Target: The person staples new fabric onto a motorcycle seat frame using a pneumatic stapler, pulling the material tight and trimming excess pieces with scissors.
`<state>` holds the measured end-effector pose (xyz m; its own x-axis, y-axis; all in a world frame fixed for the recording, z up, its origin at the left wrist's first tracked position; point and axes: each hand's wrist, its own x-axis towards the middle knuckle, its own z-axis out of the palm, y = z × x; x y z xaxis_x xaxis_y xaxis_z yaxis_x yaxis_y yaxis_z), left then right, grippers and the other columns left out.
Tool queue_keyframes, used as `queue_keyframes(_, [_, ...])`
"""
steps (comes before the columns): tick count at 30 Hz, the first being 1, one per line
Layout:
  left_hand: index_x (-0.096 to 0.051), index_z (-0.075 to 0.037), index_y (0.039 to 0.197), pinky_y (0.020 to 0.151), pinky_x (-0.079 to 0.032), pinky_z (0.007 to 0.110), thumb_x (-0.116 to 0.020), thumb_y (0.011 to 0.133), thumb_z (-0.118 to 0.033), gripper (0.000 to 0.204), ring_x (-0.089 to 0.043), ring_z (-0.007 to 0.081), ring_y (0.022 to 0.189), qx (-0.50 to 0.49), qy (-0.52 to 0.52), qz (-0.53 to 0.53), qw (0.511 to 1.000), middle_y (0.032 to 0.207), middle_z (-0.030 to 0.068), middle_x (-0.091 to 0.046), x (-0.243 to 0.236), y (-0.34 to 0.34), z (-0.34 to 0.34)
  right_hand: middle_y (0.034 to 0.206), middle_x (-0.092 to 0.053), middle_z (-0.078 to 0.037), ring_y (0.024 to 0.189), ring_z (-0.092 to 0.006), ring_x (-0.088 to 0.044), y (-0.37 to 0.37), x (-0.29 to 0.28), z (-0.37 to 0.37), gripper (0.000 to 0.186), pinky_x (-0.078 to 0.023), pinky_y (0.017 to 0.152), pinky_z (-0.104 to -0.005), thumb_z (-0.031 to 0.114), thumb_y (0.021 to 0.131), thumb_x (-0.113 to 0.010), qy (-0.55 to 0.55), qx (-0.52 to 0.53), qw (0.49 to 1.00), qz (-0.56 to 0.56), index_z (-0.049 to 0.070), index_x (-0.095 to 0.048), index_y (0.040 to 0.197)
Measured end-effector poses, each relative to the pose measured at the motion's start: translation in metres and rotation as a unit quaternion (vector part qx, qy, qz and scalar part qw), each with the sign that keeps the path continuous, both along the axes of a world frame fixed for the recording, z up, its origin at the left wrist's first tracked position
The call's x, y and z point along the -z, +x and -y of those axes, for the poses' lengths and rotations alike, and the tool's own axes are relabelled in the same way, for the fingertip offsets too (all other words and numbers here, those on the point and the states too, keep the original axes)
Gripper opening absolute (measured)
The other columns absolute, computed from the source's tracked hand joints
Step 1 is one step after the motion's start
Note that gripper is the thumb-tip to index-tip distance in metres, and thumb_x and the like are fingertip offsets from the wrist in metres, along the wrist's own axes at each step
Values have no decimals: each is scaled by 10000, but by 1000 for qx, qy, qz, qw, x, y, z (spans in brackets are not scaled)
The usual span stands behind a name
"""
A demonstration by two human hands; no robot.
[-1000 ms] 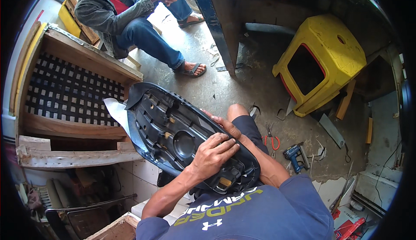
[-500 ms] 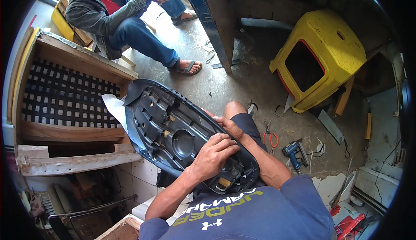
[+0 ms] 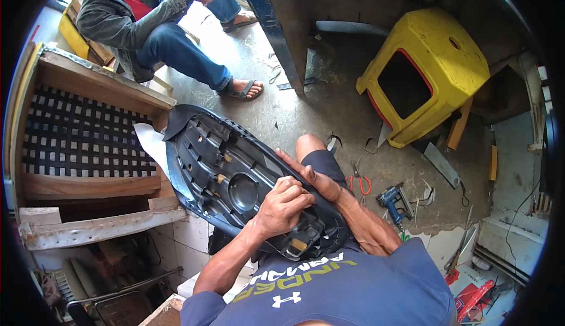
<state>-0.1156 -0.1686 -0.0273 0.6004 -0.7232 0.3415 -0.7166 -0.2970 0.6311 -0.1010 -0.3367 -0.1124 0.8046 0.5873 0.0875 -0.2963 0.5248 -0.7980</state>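
A black motorcycle seat (image 3: 244, 192) lies upside down across my lap, its ribbed plastic base facing up and its dark cover wrapped over the rim. My left hand (image 3: 285, 206) reaches over the base, its fingers curled closed on the cover's edge near the far right rim. What lies under those fingertips is partly hidden. Against the seat's outer right side rests my right hand (image 3: 311, 176), with fingers stretched along the cover and the thumb raised. A white flap (image 3: 152, 148) sticks out at the seat's far left end.
On the floor to the right lie orange-handled scissors (image 3: 358, 183), a blue staple gun (image 3: 395, 202) and a metal blade (image 3: 442, 166). A yellow plastic stool (image 3: 435, 73) lies tipped beyond. At left stands a wooden frame with black webbing (image 3: 82, 132); a person (image 3: 159, 40) sits behind it.
My right hand's fingers have straightened along the seat's side. The left hand stays on the cover's edge with its fist turned slightly. The whole view has shifted a little.
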Motion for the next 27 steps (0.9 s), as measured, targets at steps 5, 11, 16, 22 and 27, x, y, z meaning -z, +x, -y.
queue_keyframes(5, [-739,-45,953,901,-503,413,-790,718,29,251,-646,287,931,27,-17,-21,999,905,80,-644,-1,-1,-9,1749,-160,-170,1611,-269,-157,-23,-20,11,1057,-117,1302,-383,764,1018,-303,-137,51,981,129,-50,-120,1667])
queue_keyframes(11, [-707,-48,1049,890,-480,441,-716,793,-21,257,-605,331,987,19,102,-66,992,951,117,-618,19,10,2,1707,-304,-123,1550,-290,-355,-74,55,72,832,-365,1203,-502,631,1082,-412,-146,120,976,-107,82,-222,1678])
queue_keyframes(16, [-719,-167,1055,1216,-306,564,-653,847,-88,232,-626,194,1165,-12,302,-19,953,994,5,-659,26,-17,-13,1526,-456,-277,1410,-491,-447,-153,179,174,894,-426,1153,-522,237,895,-766,-832,178,487,-198,12,-286,1614])
queue_keyframes(22, [-718,-135,1129,1197,-334,593,-683,756,-34,388,-615,228,1212,5,249,-37,968,1081,32,-671,21,-25,-29,1359,-569,-308,1309,-489,-541,-244,264,214,832,-463,1094,-538,150,800,-804,-837,171,471,-221,57,-286,1444])
queue_keyframes(27, [-723,-120,1107,1229,-297,603,-727,682,44,455,-621,225,1230,23,205,-83,975,1091,29,-687,14,-21,-40,1134,-706,-323,1163,-512,-656,-207,250,233,643,-517,982,-556,204,833,-740,-779,199,528,-273,49,-390,1349])
